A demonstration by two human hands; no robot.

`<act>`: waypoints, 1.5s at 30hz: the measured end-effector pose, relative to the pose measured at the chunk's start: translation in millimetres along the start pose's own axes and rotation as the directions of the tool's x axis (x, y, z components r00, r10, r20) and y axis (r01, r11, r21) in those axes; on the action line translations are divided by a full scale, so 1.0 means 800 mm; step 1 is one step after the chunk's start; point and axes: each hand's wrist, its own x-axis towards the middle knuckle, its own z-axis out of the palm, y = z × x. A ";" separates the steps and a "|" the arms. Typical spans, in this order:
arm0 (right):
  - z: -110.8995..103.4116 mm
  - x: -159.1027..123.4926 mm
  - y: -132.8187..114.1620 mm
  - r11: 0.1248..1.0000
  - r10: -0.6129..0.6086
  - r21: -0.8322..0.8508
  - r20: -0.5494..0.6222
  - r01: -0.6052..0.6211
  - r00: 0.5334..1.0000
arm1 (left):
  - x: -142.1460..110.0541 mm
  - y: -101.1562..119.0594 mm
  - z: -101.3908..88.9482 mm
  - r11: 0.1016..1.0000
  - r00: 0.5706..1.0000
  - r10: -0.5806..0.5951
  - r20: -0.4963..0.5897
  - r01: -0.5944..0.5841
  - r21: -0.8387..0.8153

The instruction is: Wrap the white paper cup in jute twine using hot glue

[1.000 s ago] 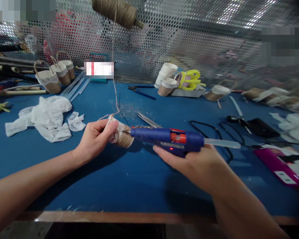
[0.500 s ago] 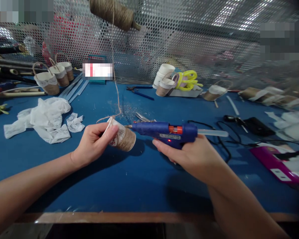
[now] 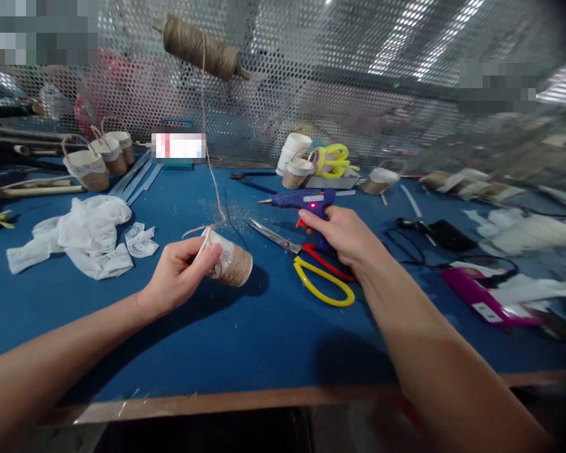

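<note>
My left hand (image 3: 182, 272) grips a paper cup (image 3: 238, 267) by its rim, thumb on the outer wall. The cup is tilted, its base toward the right, and brown twine wraps its lower part. A strand of twine (image 3: 213, 173) runs from the cup up to a hanging spool (image 3: 199, 51). My right hand (image 3: 342, 231) is closed round the handle of a blue hot glue gun (image 3: 302, 200) with a lit red light. Its nozzle points left, apart from the cup. Scissors (image 3: 325, 290) with red and yellow handles lie just below the glue gun.
White lace (image 3: 82, 233) lies crumpled on the left. Small twine-wrapped cups with handles (image 3: 92, 173) stand at the back left. Stacked white cups (image 3: 295, 151) and pliers (image 3: 257, 182) are at the back. A purple device (image 3: 490, 305) and black cords lie on the right.
My right hand has moved the glue gun away from the cup, back and to the right, uncovering the scissors. My left hand still holds the cup in nearly the same place.
</note>
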 end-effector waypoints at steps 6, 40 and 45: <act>0.008 0.043 0.020 0.978 0.031 -0.204 0.012 -0.028 0.999 | -0.001 0.000 -0.001 0.995 0.997 0.071 0.038 -0.073 0.065; 0.037 -0.058 -0.063 0.962 -0.241 0.213 0.369 0.170 0.898 | -0.005 0.008 0.004 0.969 0.939 0.187 0.288 -0.224 0.101; 0.049 -0.081 -0.082 0.923 -0.350 0.336 0.532 0.187 0.771 | -0.006 0.008 0.004 0.919 0.899 0.271 0.343 -0.348 0.184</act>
